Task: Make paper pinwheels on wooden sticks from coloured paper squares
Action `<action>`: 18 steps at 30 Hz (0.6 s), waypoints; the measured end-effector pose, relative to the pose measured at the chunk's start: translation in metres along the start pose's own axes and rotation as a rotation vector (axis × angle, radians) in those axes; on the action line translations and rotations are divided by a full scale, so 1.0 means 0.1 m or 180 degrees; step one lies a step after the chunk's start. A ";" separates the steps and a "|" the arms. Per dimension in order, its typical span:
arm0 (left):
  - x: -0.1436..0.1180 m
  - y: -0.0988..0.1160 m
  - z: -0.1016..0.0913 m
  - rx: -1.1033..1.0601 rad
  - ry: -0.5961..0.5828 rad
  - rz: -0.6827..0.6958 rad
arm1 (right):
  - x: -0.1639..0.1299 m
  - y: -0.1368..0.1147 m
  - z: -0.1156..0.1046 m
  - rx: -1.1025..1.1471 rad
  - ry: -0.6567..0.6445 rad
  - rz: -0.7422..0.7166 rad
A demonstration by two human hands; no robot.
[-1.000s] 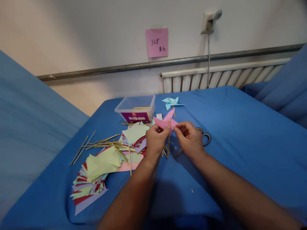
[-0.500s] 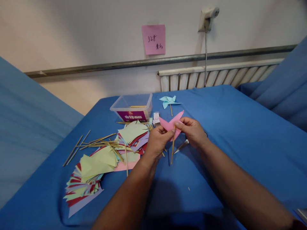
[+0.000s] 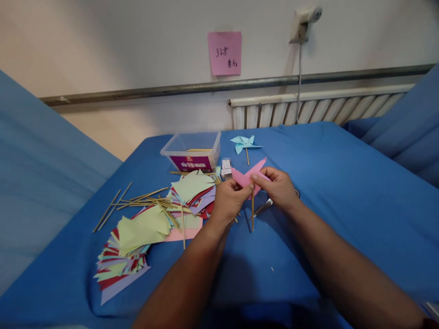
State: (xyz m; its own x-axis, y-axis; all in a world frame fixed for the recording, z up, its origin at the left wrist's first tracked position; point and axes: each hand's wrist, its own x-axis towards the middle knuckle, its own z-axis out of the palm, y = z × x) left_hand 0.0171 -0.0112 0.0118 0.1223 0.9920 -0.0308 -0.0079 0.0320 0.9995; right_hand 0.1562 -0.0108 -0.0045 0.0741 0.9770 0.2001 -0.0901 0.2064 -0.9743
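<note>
"What lies closest to you?"

"A fan of coloured sheets [image 3: 144,233], toward the tabletop's [image 3: 343,205] near left corner."

"And the hands?"

"Past that, over the middle of the tabletop, holding up a pink pinwheel [image 3: 258,168]. The left hand [image 3: 229,201] pinches it, thumb in front; the right hand [image 3: 279,188] does likewise from its side, thumb pressed near the centre."

"How would it handle?"

"Very light, I'd judge: soft paper that creases or tears easily, little slip, on a stiffer stick [image 3: 253,212]. I'd take it at the hub or by the stick, not the tips."

"Its looks?"

"Plain pink, two pointed blades spread in a V; the fingers hide much else. The stick hangs below, pointing to the near edge."

"Beyond it?"

"Scissors [image 3: 264,208] partly under the right hand, then, near the far edge, a clear box [image 3: 192,163] and a blue pinwheel [image 3: 245,143]."
</note>
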 end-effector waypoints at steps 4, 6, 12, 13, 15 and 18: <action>0.00 0.01 0.01 -0.0004 0.0013 0.0003 | 0.01 -0.01 0.00 -0.0019 -0.0016 0.0034; -0.01 0.01 0.01 0.0003 0.0026 0.0011 | 0.01 -0.01 -0.01 -0.0051 -0.0029 0.0045; -0.01 0.00 0.01 0.0011 0.0017 0.0039 | 0.01 0.00 0.00 -0.0086 -0.0018 0.0079; -0.01 0.00 0.01 0.0022 0.0011 0.0040 | 0.01 0.00 -0.01 -0.0087 -0.0020 0.0078; -0.01 0.00 0.01 0.0035 -0.0002 0.0038 | 0.01 0.00 -0.01 -0.0072 -0.0042 0.0084; 0.00 0.01 0.01 0.0011 -0.0001 0.0014 | 0.01 0.01 0.00 0.0013 -0.0078 0.0119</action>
State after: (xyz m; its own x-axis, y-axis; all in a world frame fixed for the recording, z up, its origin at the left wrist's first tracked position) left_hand 0.0181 -0.0118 0.0128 0.1226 0.9921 -0.0265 -0.0051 0.0274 0.9996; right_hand 0.1567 -0.0100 -0.0049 0.0462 0.9850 0.1661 -0.0965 0.1699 -0.9807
